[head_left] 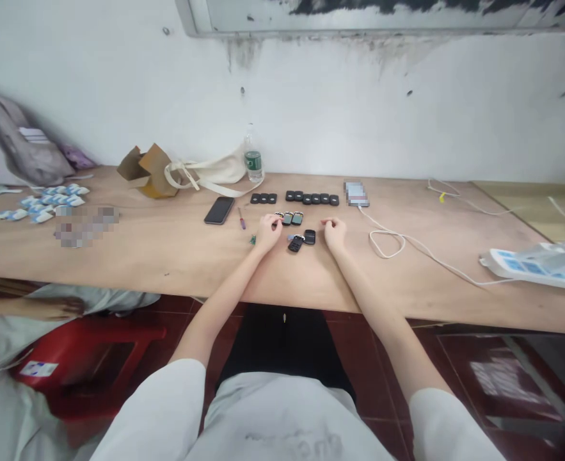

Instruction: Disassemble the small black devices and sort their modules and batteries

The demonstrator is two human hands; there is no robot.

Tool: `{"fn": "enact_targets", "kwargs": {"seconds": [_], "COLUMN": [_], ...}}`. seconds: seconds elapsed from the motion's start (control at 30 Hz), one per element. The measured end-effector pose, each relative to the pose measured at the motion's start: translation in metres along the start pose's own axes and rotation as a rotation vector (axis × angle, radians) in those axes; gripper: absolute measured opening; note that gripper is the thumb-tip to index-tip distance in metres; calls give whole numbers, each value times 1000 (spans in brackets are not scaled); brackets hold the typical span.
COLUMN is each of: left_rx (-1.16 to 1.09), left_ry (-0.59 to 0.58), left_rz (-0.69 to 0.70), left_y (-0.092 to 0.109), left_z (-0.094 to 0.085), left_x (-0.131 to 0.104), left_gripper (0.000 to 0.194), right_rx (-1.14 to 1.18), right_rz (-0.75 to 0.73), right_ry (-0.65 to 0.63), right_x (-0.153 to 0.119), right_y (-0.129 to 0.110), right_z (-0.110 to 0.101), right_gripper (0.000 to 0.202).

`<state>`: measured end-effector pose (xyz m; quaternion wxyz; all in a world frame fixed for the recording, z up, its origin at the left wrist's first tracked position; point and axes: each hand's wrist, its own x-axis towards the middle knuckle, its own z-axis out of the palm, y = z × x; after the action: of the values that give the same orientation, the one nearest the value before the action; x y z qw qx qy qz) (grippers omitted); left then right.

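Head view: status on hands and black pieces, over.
Left hand at the grey-faced pieces, grip unclear. Right hand apart, nothing visible in it. Black keypad piece between hands. Screwdriver left of left hand.

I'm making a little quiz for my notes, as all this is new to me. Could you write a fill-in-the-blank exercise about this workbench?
1. The screwdriver lies between the left hand and a black ____.
2. The small casings in the far row, beyond the hands, are ____ in colour.
3. The white power strip lies to the ____ of the right hand.
4. The bottle standing near the wall has a ____ label.

Missing words: phone; black; right; green.
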<state>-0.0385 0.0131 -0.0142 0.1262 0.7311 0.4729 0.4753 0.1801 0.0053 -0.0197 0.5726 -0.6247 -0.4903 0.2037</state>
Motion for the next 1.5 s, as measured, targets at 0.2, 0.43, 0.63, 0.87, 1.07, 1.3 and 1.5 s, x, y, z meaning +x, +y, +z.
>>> {"fn": "enact_targets", "kwargs": {"seconds": [0.2, 0.43, 0.63, 0.87, 1.07, 1.3, 1.5], "left_rx": [-15, -1, -1, 0, 6, -6, -12], "left_ry": [-34, -55, -58, -59, -69, -51, -45], "left_rz": [29, 40, 29, 26, 39, 36, 25], "left_y": [-2, 0, -1, -3, -1, -2, 0], "left_z": [2, 1, 2, 3, 1, 1, 1], "left_x": [-1, -1, -1, -1, -1, -1, -2], "left_gripper": [19, 18, 19, 18, 19, 19, 19], "right_rx": [0, -8, -9, -3, 4, 12, 19], "right_rz": [1, 5, 10, 12, 8, 16, 17], "right_ry": [1, -10, -12, -12, -10, -3, -6], "right_x": [2, 3, 3, 2, 2, 1, 1], "right_y": [3, 4, 5, 5, 3, 1, 4], "right_z": [1, 0, 0, 0, 1, 1, 2], "right_gripper": [27, 26, 25, 26, 26, 26, 25]}}
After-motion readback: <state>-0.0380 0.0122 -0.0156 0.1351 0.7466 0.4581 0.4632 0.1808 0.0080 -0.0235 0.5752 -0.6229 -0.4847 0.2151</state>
